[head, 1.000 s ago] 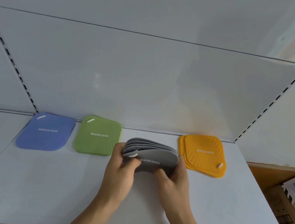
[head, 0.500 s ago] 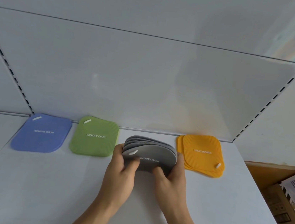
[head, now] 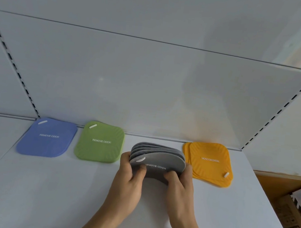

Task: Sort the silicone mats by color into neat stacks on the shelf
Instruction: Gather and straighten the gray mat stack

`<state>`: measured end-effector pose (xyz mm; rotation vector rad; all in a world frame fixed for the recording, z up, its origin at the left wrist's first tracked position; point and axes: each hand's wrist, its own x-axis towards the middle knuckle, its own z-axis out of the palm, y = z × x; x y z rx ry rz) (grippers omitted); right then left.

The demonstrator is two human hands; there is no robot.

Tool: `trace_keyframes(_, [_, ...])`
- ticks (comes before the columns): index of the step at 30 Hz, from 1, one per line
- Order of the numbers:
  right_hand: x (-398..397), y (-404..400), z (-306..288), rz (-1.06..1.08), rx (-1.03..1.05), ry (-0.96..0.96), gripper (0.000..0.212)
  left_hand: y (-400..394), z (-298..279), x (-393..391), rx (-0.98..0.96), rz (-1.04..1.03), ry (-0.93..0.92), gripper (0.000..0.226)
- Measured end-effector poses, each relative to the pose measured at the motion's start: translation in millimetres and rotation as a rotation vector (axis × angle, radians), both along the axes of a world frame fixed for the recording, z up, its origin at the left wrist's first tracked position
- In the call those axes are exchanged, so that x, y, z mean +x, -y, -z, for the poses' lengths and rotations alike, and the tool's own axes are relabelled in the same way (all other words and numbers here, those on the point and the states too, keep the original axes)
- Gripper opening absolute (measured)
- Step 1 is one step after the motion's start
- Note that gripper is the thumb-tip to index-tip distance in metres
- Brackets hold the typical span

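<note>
A bundle of several grey mats (head: 161, 157), fanned at the top and standing on edge, is gripped from both sides in the middle of the white shelf (head: 42, 186). My left hand (head: 128, 179) holds its left edge, thumb on the front mat. My right hand (head: 179, 187) holds the right edge the same way. Flat along the back lie a blue mat (head: 48, 137), a green mat stack (head: 100, 142) and an orange mat stack (head: 209, 162), the orange ones slightly offset.
The shelf's white back panel (head: 149, 85) rises right behind the mats, with slotted uprights at both sides. Cardboard boxes (head: 294, 205) sit past the shelf's right end. The shelf's front edge runs along the bottom.
Both hands keep hold of the grey bundle, which sits a little more upright. The view has shifted slightly; nothing else moved.
</note>
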<state>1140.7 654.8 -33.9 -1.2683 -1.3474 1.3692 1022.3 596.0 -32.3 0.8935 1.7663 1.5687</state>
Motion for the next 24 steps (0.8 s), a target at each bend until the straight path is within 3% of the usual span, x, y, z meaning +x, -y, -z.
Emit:
trace_keyframes(7, [-0.4,-7.0,-1.7,-0.063,0.093,0.112,0.023,-9.0,1.1,-10.7,-0.096,0.03,-0.139,0.014])
trace_keyframes(13, [-0.4,-39.9,-5.2,-0.127,0.19,0.308,0.027,-22.5,-6.6,-31.7,-0.215,-0.029,-0.39,0.006])
trace_keyframes(16, [-6.3,-57.5,-8.0,-0.119,0.219,0.459,0.027,-40.2,-8.4,-40.8,-0.248,-0.055,-0.511,0.014])
trace_keyframes(20, [-15.1,-67.8,-2.1,-0.151,0.331,0.668,0.024,-54.3,-2.2,-42.0,-0.296,-0.089,-0.662,0.044])
trace_keyframes(24, [-22.2,-77.6,13.2,-0.157,0.434,0.765,0.033,-59.3,8.4,-40.5,-0.309,-0.1,-0.81,0.054])
